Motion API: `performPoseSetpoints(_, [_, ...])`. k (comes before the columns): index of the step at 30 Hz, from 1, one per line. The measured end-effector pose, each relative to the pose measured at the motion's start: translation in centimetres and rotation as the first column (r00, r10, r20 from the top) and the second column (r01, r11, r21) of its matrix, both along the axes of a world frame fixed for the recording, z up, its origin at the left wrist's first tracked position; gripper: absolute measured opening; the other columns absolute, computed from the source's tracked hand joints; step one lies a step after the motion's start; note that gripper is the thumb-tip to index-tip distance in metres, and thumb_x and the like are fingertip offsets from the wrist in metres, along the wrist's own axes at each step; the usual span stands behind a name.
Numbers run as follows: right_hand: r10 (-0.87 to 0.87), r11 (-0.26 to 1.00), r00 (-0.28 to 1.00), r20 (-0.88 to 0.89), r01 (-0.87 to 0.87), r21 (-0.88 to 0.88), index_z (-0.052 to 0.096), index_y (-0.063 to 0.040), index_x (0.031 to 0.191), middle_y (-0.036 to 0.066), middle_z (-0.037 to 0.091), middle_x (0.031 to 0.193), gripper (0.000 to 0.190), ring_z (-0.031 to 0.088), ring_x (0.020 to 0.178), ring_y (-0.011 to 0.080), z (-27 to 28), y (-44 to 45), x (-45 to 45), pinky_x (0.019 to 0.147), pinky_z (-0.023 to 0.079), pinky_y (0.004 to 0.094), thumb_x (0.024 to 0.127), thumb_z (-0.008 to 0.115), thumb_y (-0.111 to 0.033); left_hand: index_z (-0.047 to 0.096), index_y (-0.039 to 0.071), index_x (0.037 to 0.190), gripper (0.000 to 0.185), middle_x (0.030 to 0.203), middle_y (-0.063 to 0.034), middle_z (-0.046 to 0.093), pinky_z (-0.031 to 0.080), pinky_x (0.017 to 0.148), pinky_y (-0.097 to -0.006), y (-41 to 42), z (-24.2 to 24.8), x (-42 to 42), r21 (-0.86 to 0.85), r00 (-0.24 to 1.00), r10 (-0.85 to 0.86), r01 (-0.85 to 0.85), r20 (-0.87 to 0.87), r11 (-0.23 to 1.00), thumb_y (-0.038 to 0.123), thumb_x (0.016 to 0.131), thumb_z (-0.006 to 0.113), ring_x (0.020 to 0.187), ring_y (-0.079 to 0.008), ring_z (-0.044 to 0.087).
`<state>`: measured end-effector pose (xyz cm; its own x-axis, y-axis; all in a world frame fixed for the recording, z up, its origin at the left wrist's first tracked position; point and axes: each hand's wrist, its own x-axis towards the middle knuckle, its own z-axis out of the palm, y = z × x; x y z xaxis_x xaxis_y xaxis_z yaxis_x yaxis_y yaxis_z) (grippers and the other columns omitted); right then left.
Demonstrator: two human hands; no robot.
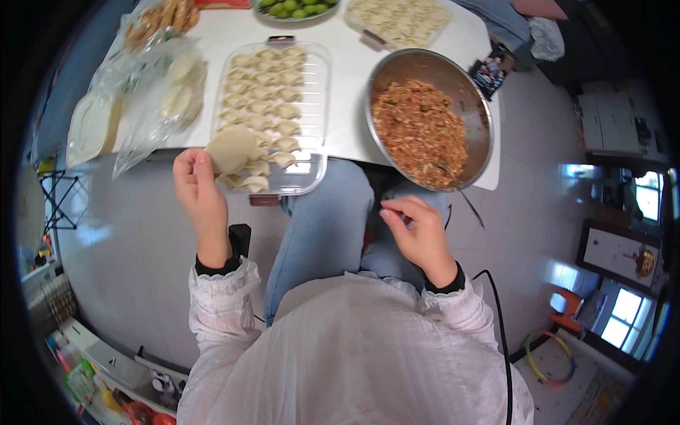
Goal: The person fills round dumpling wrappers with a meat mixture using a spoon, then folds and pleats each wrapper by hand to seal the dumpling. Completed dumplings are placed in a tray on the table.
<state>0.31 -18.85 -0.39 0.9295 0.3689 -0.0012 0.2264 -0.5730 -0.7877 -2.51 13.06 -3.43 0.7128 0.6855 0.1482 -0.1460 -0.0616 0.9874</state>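
Note:
My left hand [199, 191] pinches a round dough wrapper [231, 151] by its edge, above the near left corner of a clear plastic tray [316, 122]. Rows of folded dumplings [260, 106] fill the tray's left and middle part. My right hand [417, 228], thumb and forefinger nearly together and nothing visible between them, hovers over my lap just below a steel bowl [376, 71]. Chopped reddish filling [419, 133] lies in the bowl, with a thin dark utensil handle [472, 210] at its near rim. More wrappers [180, 95] lie in a clear plastic bag left of the tray.
The bowl and tray overhang the near edge of the white table [348, 127]. A second dumpling tray [398, 21] and a plate of green fruit [295, 9] stand at the back. A plastic container lid [90, 127] lies at the left. A black cable [499, 319] runs beside my right sleeve.

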Motion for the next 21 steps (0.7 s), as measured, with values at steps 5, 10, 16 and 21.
performPoseSetpoints(5, [-0.504,0.859,0.798,-0.33,0.504,-0.092,0.068,-0.001,0.093,0.001,0.063,0.074,0.019,0.057,0.068,0.0085,-2.8,-9.3,-0.9,0.061,0.047,0.0227,0.079,0.075,-0.01,0.05,0.001,0.107,0.015,0.095,-0.0115,0.063,0.049,0.061,-0.0258,-3.8,0.6,0.4,-0.522,0.913,-0.344,0.407,0.219,0.75,0.013,0.099,0.045,0.067,-0.0111,0.057])
performPoseSetpoints(10, [-0.442,0.863,0.897,0.008,0.423,0.277,0.065,-0.001,0.102,0.004,0.059,0.088,0.027,0.059,0.079,0.0117,-2.9,-11.8,0.5,0.065,0.048,0.0263,0.077,0.073,0.001,0.046,-0.005,0.126,0.04,0.125,-0.0189,0.057,0.054,0.091,-0.042,-8.5,0.9,1.4,-0.731,0.795,-0.443,0.581,0.414,0.358,0.025,0.101,0.036,0.111,-0.0309,0.061])
performPoseSetpoints(16, [-0.055,0.997,0.891,0.45,0.025,0.072,0.065,0.0,0.097,0.013,0.063,0.085,0.015,0.061,0.076,0.0272,0.9,-12.2,3.8,0.065,0.05,0.031,0.083,0.067,-0.003,0.05,-0.007,0.12,0.036,0.117,-0.0179,0.061,0.055,0.087,-0.0401,-13.4,0.8,0.9,-0.85,0.822,-0.424,0.491,0.381,0.189,0.022,0.101,0.042,0.104,-0.0272,0.064])
performPoseSetpoints(21, [-0.241,0.964,0.851,0.466,0.154,0.217,0.064,0.001,0.092,0.014,0.066,0.087,0.009,0.063,0.078,0.0307,2.6,-12.6,5.7,0.07,0.051,0.0343,0.086,0.063,-0.006,0.052,-0.006,0.116,0.029,0.112,-0.016,0.063,0.055,0.085,-0.0368,-14.7,1.2,0.6,-0.811,0.731,-0.55,0.564,0.403,0.156,0.017,0.099,0.046,0.099,-0.0247,0.065])
